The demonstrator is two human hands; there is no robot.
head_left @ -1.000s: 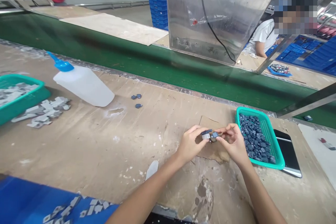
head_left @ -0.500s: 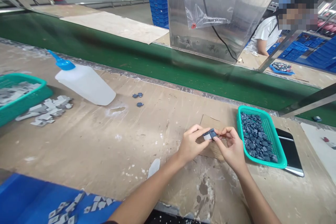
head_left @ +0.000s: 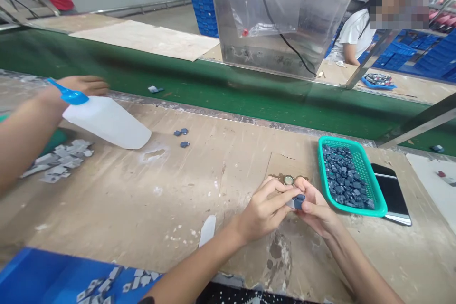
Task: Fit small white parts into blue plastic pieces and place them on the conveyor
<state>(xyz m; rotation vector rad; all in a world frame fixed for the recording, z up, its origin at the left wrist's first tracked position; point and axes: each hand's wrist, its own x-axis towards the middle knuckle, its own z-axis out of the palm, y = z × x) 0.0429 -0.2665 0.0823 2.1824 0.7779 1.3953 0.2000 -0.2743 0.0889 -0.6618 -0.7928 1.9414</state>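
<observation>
Between my two hands is a small dark-blue and light-grey piece (head_left: 296, 201), its exact kind unclear. My left hand (head_left: 261, 209) pinches its grey side between thumb and fingers. My right hand (head_left: 318, 211) grips the dark-blue end, some of its fingers hidden behind the piece. Just beyond my fingertips, a small round cap (head_left: 288, 180) with a crimped edge rests on a cardboard sheet (head_left: 280, 164). Right of my right hand stands a green basket (head_left: 377, 190) full of small dark-blue pieces (head_left: 344, 178).
A white squeeze bottle (head_left: 110, 121) lies left, near light-grey pieces (head_left: 67, 159). Another person's hand (head_left: 87, 84) reaches by the green conveyor belt (head_left: 199, 90). A phone-like black slab (head_left: 394, 194) is partly under the basket. A blue bin (head_left: 42, 273) holds grey pieces.
My hands have lowered slightly with the piece, and the round cap now shows. Another person's arm has entered at left, and a small light piece now lies on the belt.
</observation>
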